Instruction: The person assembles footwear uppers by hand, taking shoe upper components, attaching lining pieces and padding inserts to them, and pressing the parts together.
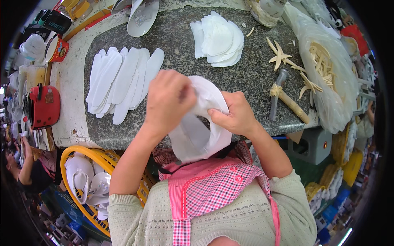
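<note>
White sole piece (197,135): centre of the frame, a white, sole-shaped sheet held up over the near edge of the stone slab, its lower end hanging down toward the checked apron.
Left hand (166,100): curled over the upper left of the sole piece, fingers closed on its top edge, back of the hand facing up.
Right hand (234,115): on the right side of the piece, thumb and fingers pinched on its edge, just beside the left hand.
Stone slab (246,78): grey speckled top filling the upper middle of the frame.
Long white insoles (123,82): fanned in an overlapping row, left of the hands, lying on the slab.
Rounded white pieces (217,39): a loose stack at upper centre, well apart from the hands.
Hammer (285,100): right of the right hand, lying near the slab's right edge.
Pale strips (283,55): scattered at upper right, beside a clear bag (328,74) holding more of them.
Yellow basket (102,158): lower left, below the slab, with white sandals inside.
Red pot (43,106): far left edge.
Another person (24,164): seated at the lower left rim.
</note>
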### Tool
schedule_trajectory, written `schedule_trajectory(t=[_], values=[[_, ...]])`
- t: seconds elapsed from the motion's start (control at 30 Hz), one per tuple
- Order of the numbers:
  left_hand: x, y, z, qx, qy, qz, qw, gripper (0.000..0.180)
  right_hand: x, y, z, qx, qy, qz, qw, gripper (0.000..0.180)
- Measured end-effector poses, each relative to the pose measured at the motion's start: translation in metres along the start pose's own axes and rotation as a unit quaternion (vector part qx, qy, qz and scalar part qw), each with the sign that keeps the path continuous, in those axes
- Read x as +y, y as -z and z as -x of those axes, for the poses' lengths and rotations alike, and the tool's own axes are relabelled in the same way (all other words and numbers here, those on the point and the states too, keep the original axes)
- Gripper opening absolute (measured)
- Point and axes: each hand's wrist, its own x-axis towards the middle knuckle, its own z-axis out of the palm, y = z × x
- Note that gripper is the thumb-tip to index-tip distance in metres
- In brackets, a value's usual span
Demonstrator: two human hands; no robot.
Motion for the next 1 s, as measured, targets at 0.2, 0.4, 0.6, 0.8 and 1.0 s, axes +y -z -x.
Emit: schedule_trajectory(t=[0.2, 0.4, 0.6, 0.8, 1.0], values=[[0.009, 0.008, 0.004, 0.096, -0.069, 0.032, 0.992, 0.015, 0.005, -0.003, -0.003, 0.016, -0.014, -0.040, 0.999, 0.025], [0.014, 0.008, -0.002, 0.054, -0.135, -0.052, 0.988, 0.017, -0.001, -0.004, -0.009, -0.001, 0.020, 0.045, 0.999, 0.024], [-0.016, 0.029, -0.023, 0.147, 0.149, 0.160, 0.965, 0.008, 0.001, 0.002, -0.006, 0.002, 0.004, -0.020, 1.000, 0.026], [-0.023, 0.054, 0.024, 0.138, 0.164, 0.397, 0.892, 0.024, 0.001, 0.015, -0.008, 0.088, -0.041, -0.392, 0.915, 0.032], [-0.040, 0.092, 0.087, 0.048, 0.220, 0.465, 0.856, 0.026, -0.016, 0.033, -0.020, 0.155, -0.023, -0.213, 0.964, 0.026]])
